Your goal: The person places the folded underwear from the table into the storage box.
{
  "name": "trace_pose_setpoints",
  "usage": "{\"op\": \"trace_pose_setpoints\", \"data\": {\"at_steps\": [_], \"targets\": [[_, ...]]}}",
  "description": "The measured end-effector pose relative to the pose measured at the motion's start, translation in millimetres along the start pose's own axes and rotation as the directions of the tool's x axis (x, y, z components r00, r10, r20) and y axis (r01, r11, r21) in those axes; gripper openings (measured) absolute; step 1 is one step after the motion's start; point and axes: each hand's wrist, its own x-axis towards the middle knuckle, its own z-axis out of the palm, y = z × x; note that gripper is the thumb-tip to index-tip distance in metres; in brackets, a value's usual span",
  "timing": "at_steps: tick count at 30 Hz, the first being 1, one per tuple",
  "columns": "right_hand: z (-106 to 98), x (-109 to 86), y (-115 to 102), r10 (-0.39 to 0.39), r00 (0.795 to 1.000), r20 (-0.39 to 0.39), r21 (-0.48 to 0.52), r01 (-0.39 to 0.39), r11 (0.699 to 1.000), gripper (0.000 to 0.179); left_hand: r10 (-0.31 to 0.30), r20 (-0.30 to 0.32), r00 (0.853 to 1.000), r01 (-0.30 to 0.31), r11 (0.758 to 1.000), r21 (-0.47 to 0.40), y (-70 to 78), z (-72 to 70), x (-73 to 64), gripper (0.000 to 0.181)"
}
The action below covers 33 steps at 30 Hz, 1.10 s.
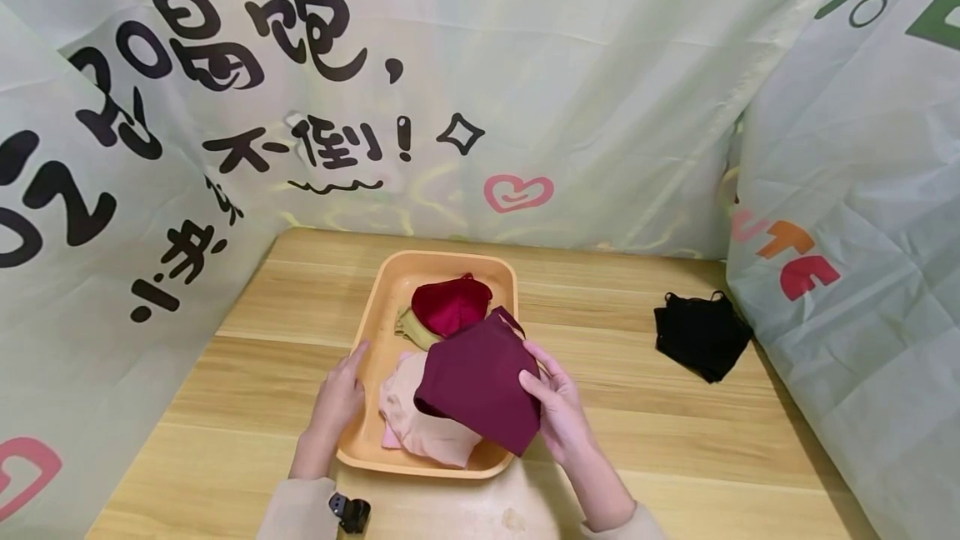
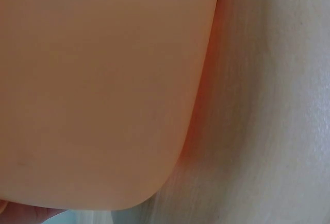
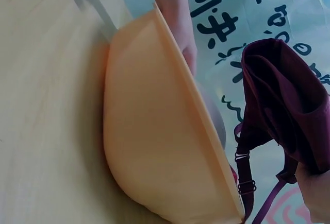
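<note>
In the head view my right hand [image 1: 561, 407] pinches a folded maroon bra [image 1: 483, 377] by its right edge, thumb on top. The bra hangs over the right side of an orange tray [image 1: 390, 290]; its straps and slider rings [image 3: 245, 170] dangle in the right wrist view. My left hand [image 1: 341, 398] rests at the tray's left rim with the index finger straight along it. Inside the tray lie a dark red bra [image 1: 450, 307], a yellow-green garment [image 1: 415, 329] partly beneath it and a pale pink garment [image 1: 420, 415]. The tray's outer wall [image 2: 103, 90] fills much of the left wrist view.
A black strappy garment [image 1: 703, 336] lies apart at the right of the wooden table [image 1: 600, 440]. Printed curtains [image 1: 637, 107] enclose the table at the back and both sides. A small black device [image 1: 351, 513] sits beside my left sleeve.
</note>
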Motion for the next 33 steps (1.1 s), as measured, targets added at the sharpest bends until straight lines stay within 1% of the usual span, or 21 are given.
{"op": "trace_pose_setpoints", "data": {"at_steps": [1,2,5,8,11,16,22,27,33], "targets": [[2,-0.3,0,0.010,1.000,-0.007,0.003,-0.010,1.000,0.042,0.000,-0.001,1.000,0.000,1.000,0.002,0.2,-0.1,0.1,0.063],[16,-6.3,-10,0.042,0.998,-0.046,-0.017,-0.042,0.999,0.040,-0.001,-0.002,1.000,0.001,1.000,0.002,0.4,-0.1,0.1,0.063],[23,-7.7,-9,0.089,0.993,-0.080,-0.017,-0.091,0.996,0.038,0.002,-0.004,1.000,-0.002,1.000,0.003,0.6,0.1,0.3,0.063],[29,-9.1,-7,0.124,0.988,-0.094,-0.020,-0.126,0.992,0.039,0.006,-0.007,1.000,-0.006,1.000,0.006,0.8,0.3,0.1,0.063],[34,-10.5,-4,0.139,0.986,-0.092,-0.031,-0.142,0.989,0.039,-0.002,0.003,1.000,0.002,1.000,0.002,0.9,0.3,0.3,0.063],[39,-12.0,1,0.139,0.988,-0.059,-0.044,-0.142,0.989,0.039,-0.014,0.020,1.000,0.014,1.000,-0.007,1.6,-0.6,0.3,0.063],[44,-12.5,5,0.153,0.988,-0.011,-0.054,-0.153,0.987,0.040,-0.005,0.020,1.000,0.006,1.000,-0.022,1.2,-0.8,0.1,0.064],[50,-12.7,7,0.156,0.988,0.009,-0.060,-0.155,0.986,0.041,0.004,0.002,1.000,-0.004,1.000,-0.014,-0.7,-0.3,0.3,0.064],[54,-11.9,10,0.134,0.987,0.083,-0.050,-0.131,0.990,0.043,0.017,-0.015,1.000,-0.017,1.000,-0.005,-0.8,-0.1,0.5,0.062]]}}
